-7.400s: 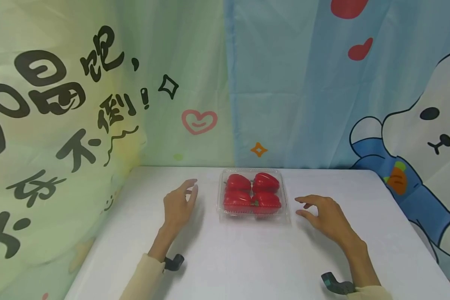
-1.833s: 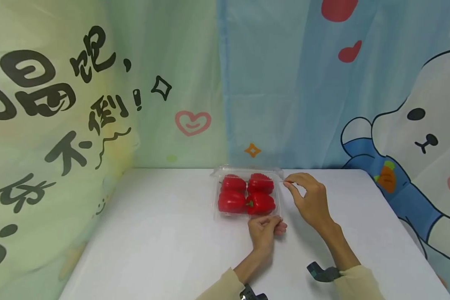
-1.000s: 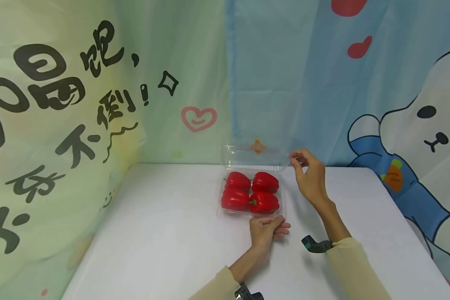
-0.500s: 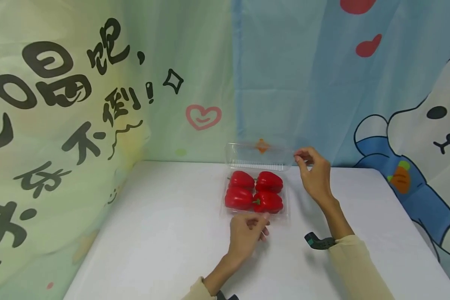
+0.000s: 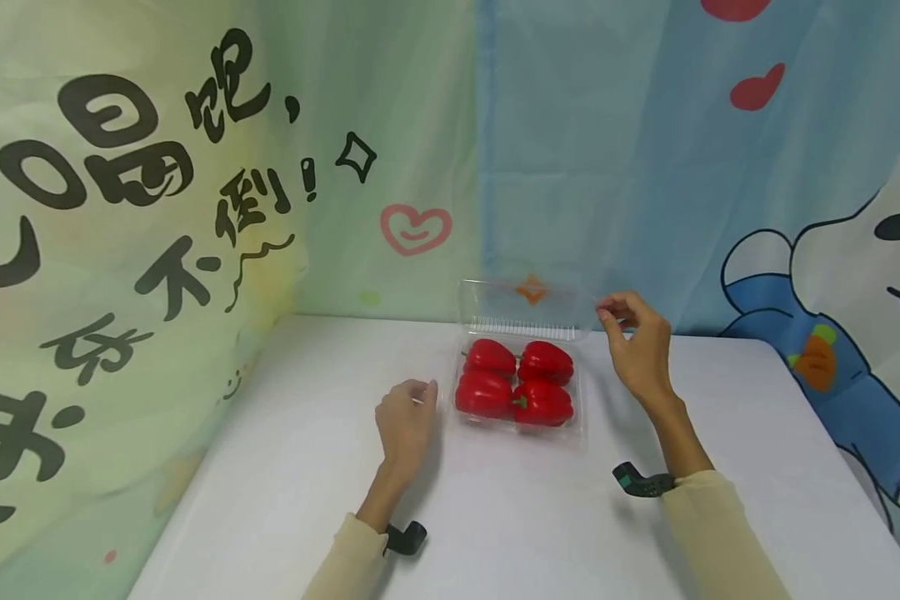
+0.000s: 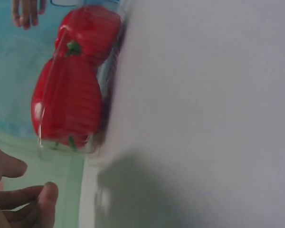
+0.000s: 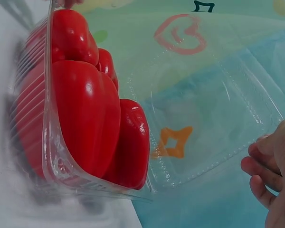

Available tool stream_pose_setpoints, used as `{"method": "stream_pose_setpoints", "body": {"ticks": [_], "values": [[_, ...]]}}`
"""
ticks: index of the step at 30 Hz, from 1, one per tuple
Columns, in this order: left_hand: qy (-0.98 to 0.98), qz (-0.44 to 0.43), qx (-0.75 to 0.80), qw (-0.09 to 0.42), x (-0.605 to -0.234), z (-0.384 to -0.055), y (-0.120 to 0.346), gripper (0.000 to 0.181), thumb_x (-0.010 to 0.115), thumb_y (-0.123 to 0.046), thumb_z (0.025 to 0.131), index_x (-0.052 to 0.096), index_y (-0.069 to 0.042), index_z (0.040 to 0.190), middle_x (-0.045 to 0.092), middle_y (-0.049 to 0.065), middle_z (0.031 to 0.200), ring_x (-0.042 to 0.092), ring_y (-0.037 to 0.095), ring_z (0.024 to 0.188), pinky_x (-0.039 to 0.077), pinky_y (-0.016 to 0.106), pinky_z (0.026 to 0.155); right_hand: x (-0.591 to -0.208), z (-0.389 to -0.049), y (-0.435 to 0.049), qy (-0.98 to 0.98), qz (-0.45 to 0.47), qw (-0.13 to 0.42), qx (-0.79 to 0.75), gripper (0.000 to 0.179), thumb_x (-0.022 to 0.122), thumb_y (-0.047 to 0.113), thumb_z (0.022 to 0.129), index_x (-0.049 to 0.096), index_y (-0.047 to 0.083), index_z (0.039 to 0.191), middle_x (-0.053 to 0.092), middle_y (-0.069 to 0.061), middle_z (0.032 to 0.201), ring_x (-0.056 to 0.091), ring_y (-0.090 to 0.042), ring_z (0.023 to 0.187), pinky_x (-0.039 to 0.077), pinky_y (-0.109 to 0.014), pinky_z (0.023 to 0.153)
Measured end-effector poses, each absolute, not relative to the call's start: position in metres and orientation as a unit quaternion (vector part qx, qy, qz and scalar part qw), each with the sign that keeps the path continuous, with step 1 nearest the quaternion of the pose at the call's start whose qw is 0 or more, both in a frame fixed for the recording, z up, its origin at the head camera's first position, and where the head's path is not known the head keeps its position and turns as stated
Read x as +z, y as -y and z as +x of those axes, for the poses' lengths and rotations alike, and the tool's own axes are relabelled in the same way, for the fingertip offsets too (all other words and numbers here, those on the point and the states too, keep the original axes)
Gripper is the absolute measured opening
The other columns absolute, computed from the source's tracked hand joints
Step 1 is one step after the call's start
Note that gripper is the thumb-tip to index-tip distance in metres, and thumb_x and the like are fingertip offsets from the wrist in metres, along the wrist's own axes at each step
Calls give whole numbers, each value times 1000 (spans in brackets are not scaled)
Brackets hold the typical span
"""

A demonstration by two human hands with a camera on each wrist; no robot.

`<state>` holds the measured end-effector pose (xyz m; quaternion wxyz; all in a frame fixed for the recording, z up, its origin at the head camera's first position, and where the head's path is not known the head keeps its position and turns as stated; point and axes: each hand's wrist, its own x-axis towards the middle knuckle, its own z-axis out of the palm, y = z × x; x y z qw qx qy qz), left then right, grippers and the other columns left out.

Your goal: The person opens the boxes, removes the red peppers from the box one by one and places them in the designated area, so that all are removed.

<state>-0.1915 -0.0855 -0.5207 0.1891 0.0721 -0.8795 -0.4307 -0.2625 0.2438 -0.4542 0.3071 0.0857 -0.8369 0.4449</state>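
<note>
Pinching the clear hinged lid (image 5: 506, 304) at its right edge with the right hand (image 5: 640, 343), likely to hold it clear of four red bell peppers (image 5: 483, 395). Packed two by two in the plastic tray (image 7: 47, 142) on the tabletop (image 5: 525, 517), probably against rolling. Gripping nothing visible with the left hand (image 5: 405, 429), thumb and fingers parted, near the tray's left side.

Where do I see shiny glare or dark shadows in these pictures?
Head view: soft shadows on the white table beside the left hand and right hand; right wrist view: bright glints on the red peppers; left wrist view: dim, with a soft-edged shadow.
</note>
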Motion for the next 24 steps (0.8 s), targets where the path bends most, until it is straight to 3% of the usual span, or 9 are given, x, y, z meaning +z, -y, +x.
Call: {"method": "stream_pose_setpoints", "body": {"ticks": [11, 24], "values": [[827, 84, -545, 110, -526, -194, 79, 18, 77, -12, 99, 82, 1, 88, 78, 16, 74, 73, 31, 64, 48, 24, 53, -454, -267, -242, 838, 78, 297, 451, 13, 66, 6, 107, 73, -1, 115, 79, -20, 109, 57, 12, 94, 48, -17, 85], [802, 105, -588, 20, -527, -172, 90, 19, 78, -17, 100, 81, 1, 96, 81, 17, 81, 79, 28, 70, 59, 32, 57, -454, -272, -243, 842, 90, 279, 452, 17, 67, 10, 108, 74, -4, 115, 79, -23, 107, 58, 11, 90, 47, -14, 85]]}}
